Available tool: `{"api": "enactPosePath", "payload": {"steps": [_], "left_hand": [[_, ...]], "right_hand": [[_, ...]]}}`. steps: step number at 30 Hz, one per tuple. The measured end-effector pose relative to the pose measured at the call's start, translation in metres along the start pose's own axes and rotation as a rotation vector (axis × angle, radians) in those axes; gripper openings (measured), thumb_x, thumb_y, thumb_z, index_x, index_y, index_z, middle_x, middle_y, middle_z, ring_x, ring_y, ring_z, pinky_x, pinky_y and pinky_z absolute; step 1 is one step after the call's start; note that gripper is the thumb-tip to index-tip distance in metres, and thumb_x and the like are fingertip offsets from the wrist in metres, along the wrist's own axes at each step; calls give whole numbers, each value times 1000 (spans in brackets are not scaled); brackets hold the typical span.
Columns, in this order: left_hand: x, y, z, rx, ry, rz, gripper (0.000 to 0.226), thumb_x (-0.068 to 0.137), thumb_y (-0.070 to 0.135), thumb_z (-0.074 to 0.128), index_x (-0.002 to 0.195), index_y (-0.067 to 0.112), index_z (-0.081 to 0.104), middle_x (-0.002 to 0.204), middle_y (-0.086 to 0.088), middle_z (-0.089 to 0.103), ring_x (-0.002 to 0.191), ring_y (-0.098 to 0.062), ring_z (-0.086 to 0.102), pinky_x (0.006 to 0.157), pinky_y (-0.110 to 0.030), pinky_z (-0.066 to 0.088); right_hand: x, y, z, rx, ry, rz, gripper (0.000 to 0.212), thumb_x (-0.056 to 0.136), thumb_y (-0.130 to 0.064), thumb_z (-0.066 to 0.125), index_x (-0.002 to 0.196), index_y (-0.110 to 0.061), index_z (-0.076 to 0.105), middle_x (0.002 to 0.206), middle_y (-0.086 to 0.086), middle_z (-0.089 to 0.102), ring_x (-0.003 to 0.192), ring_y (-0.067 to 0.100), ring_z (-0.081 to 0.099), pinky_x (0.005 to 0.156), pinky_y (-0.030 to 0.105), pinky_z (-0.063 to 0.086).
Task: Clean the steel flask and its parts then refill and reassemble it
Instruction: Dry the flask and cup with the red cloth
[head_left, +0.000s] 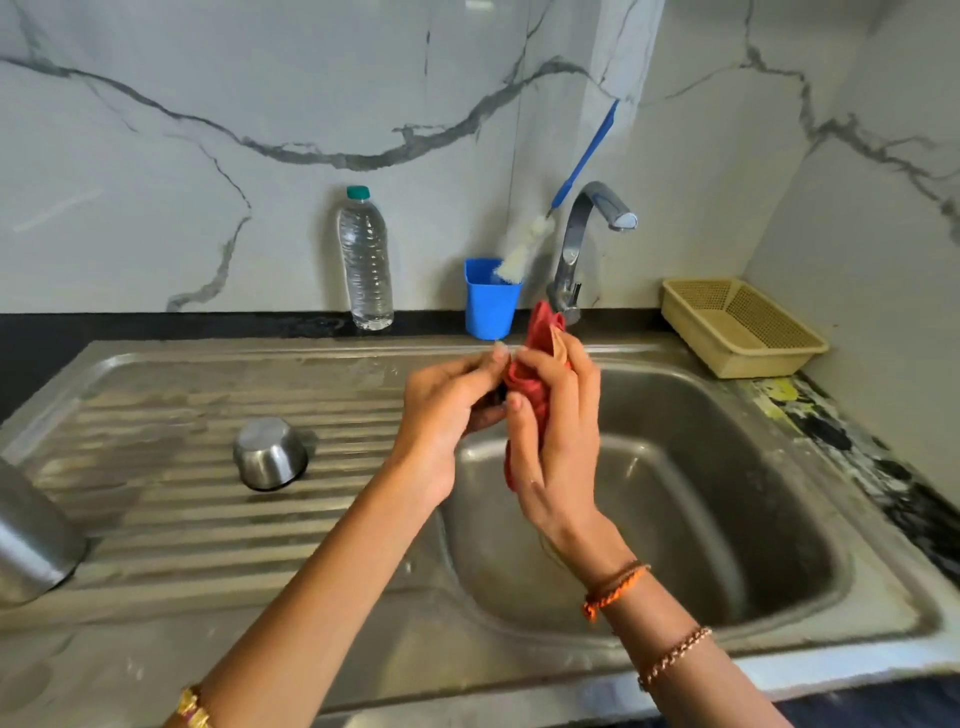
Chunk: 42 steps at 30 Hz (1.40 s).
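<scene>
Both hands mid-frame over sink (727, 519): left hand (447, 415) and right hand (556, 436) curled round red cloth (530, 374), small dark part between, barely visible. Steel cup (270, 454) inverted left-centre, flask (31, 540) far left; wet steel likely slippery, hold by body

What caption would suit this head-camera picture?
Both hands, left and right, hold a red cloth above the steel sink; a steel cup rests upside down nearby.
</scene>
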<state>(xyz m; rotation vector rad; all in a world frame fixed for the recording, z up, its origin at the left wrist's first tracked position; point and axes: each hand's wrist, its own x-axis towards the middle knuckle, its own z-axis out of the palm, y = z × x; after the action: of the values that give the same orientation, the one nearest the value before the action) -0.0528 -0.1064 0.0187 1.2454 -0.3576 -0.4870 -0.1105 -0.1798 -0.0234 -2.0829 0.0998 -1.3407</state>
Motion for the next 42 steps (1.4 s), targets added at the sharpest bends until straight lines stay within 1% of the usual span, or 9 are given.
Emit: {"api": "enactPosePath", "payload": {"steps": [3,9,15,18,21,26,32,35,42], "left_hand": [[0,3,-3,83,-36,149,11,86,13,62,80,19,69,63,11,68,62,2,60,56,-12,45],[4,4,-17,412,-38,550,30,72,15,73,100,23,66,88,9,65,67,10,56,67,-9,45],[2,15,-12,36,67,39,21,85,12,63,65,18,66,51,12,61,51,-1,53,47,-11,39],[0,12,-16,32,47,-63,25,85,12,61,61,15,64,49,9,58,54,-6,48,47,-13,37],[-5,4,-11,97,33,167,3,80,18,69,78,19,70,69,2,68,63,-5,57,55,-14,45],[3,-15,-23,685,-6,876,37,73,36,65,100,12,70,100,1,66,87,-9,61,74,-23,49],[7,-1,-8,98,-20,147,11,85,8,63,89,16,68,80,1,66,67,-1,59,60,-14,46],[2,-1,-7,49,-59,84,12,86,8,60,87,17,68,78,1,68,66,-3,62,57,-15,45],[7,1,-23,376,-142,663,25,72,18,72,95,27,65,97,7,63,70,3,57,63,-10,45]], "right_hand": [[21,2,-1,98,65,21,20,90,-25,46,102,-13,57,114,8,55,109,12,50,95,21,38],[65,-11,-3,723,-105,943,17,90,-18,48,83,-10,61,81,10,62,78,21,58,82,37,48],[21,-17,3,3,-90,78,45,92,-30,40,135,-18,38,129,-10,47,118,10,49,99,27,40],[15,-2,-1,-124,-103,-230,40,97,-33,36,127,-9,44,127,-3,48,123,20,45,105,34,37],[26,-7,2,57,-37,49,31,93,-31,42,107,-10,60,105,3,64,99,16,60,87,33,48],[52,-13,-8,609,-122,929,30,92,-15,46,75,-14,70,71,1,70,72,13,65,68,24,54],[9,-21,9,61,98,246,35,94,-24,39,126,-14,48,120,0,55,113,10,51,97,25,40],[4,-10,7,25,93,53,36,91,-25,39,125,-16,44,120,8,50,113,19,49,98,30,40],[55,-19,0,522,-46,871,20,93,-15,44,80,-11,59,76,2,62,73,13,58,71,30,47]]}}
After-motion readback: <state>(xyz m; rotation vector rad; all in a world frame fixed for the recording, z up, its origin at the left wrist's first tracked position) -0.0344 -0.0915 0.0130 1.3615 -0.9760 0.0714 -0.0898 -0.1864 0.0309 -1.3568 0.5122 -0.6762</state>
